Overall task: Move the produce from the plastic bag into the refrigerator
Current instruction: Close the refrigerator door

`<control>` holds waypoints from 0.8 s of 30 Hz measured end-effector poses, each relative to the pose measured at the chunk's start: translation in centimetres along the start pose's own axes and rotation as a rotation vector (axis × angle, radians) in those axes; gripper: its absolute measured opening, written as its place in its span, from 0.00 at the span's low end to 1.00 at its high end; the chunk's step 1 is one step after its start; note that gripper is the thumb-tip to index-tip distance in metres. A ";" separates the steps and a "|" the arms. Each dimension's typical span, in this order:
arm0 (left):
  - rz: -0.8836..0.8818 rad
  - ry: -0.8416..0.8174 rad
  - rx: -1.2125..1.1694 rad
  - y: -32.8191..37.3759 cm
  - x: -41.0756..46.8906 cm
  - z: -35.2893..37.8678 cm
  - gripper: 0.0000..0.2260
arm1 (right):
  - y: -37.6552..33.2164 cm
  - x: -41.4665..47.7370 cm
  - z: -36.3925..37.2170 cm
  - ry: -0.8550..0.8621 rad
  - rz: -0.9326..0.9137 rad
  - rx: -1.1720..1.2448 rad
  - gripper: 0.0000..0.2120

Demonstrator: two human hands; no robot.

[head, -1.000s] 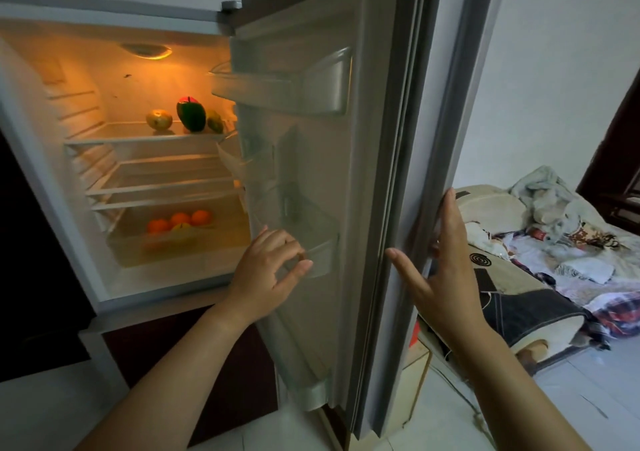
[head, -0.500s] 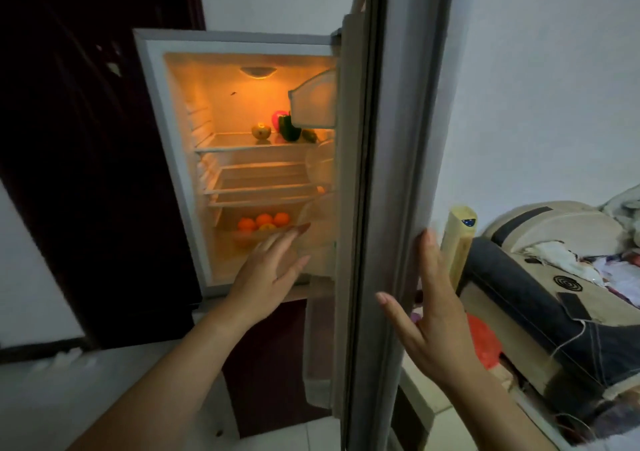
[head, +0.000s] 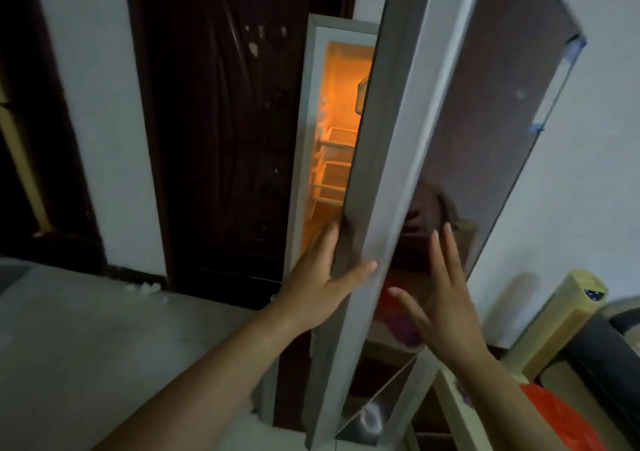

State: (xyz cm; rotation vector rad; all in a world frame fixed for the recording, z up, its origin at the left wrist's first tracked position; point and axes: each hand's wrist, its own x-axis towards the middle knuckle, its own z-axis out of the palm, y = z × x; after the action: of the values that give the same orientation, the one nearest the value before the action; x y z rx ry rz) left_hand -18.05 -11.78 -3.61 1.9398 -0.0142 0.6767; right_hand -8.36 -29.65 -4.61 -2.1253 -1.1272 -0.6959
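1. Dim room on my feed: a dark wooden door (head: pixel 221 121) fills the upper left of the frame, with pale wall (head: pixel 588 173) on the right and a grey floor (head: pixel 86 346) at lower left.
2. The refrigerator (head: pixel 304 139) sits in the centre. Its door (head: pixel 408 139) is swung most of the way across, so only a narrow strip of the orange-lit inside shows.
3. In that strip I can make out a few white shelves (head: pixel 334 165). Any produce is hidden behind the door from this angle, so I can't say where it sits.
4. The left hand (head: pixel 318 288) is wide. Its fingers (head: pixel 327 243) lie straight along the inner side of the door's edge, and the thumb (head: pixel 360 270) is stretched across the grey edge face.
5. The right hand (head: pixel 446 305) is wide too, with the fingers spread flat against or just off the glossy dark front of the door. Its reflection shows in the panel, but I can't tell whether there's actual contact.
6. Neither hand is carrying anything.
7. At the lower right corner there's something orange-red and crinkly (head: pixel 564 423). It could be a bag, but it's too blurry for me to call.
8. Just above it stands a pale yellow upright box thing (head: pixel 564 322), tilted and close to the wall.
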 end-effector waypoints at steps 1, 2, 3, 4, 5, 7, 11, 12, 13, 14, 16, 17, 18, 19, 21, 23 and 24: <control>-0.010 0.033 0.024 -0.7 0.5 -0.7 0.36 | 0.4 1.0 1.2 0.002 -0.009 0.006 0.44; -0.004 0.067 0.042 -1.3 1.0 -1.4 0.34 | 0.9 2.1 2.5 0.003 -0.020 0.015 0.44; 0.004 0.097 0.052 -1.9 1.6 -2.1 0.32 | 1.3 3.0 3.9 0.005 -0.031 0.024 0.44; 0.000 0.123 0.056 -2.5 2.2 -2.8 0.30 | 1.8 3.9 5.1 0.009 -0.042 0.031 0.44; -0.012 0.140 0.056 -3.3 2.8 -3.4 0.29 | 2.2 4.7 6.4 0.014 -0.053 0.037 0.43; -0.036 0.169 0.060 -4.9 4.4 -4.9 0.28 | 2.9 6.4 9.0 0.028 -0.056 0.027 0.42; -0.094 0.220 0.130 -7.7 8.3 -7.2 0.21 | 4.1 10.1 13.4 0.042 -0.080 -0.021 0.42; -0.110 0.226 0.134 -8.3 9.2 -7.7 0.19 | 4.4 10.9 14.3 0.043 -0.082 -0.035 0.42; -0.125 0.231 0.131 -8.9 10.2 -8.2 0.18 | 4.8 11.8 15.0 0.048 -0.076 -0.047 0.42; -0.137 0.239 0.130 -9.4 11.1 -8.5 0.18 | 5.2 12.6 15.5 0.057 -0.063 -0.062 0.43; -0.160 0.264 0.156 -10.6 12.9 -9.1 0.19 | 6.3 14.2 16.3 0.075 -0.026 -0.101 0.45; -0.171 0.276 0.179 -11.0 13.7 -9.3 0.20 | 6.9 15.0 16.5 0.082 0.000 -0.121 0.46; -0.174 0.289 0.235 -11.5 14.4 -9.4 0.23 | 7.5 15.7 16.7 0.087 0.027 -0.136 0.47; -0.160 0.307 0.335 -11.9 15.1 -9.5 0.27 | 8.1 16.4 16.8 0.093 0.055 -0.146 0.47; -0.073 0.354 0.622 -12.6 16.4 -9.4 0.36 | 9.1 17.7 17.3 0.094 0.104 -0.157 0.48; 0.093 0.377 0.863 -13.0 17.8 -9.4 0.39 | 9.9 18.6 17.8 0.077 0.134 -0.175 0.49; 0.172 0.363 0.942 -13.0 18.5 -9.2 0.40 | 10.2 18.9 18.1 0.066 0.141 -0.189 0.50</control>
State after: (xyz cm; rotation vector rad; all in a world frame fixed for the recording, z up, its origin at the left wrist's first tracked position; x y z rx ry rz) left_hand -2.73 7.17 -3.09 2.6806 0.4386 1.3022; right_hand 12.57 -10.98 -6.38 -2.2958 -0.8970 -0.8281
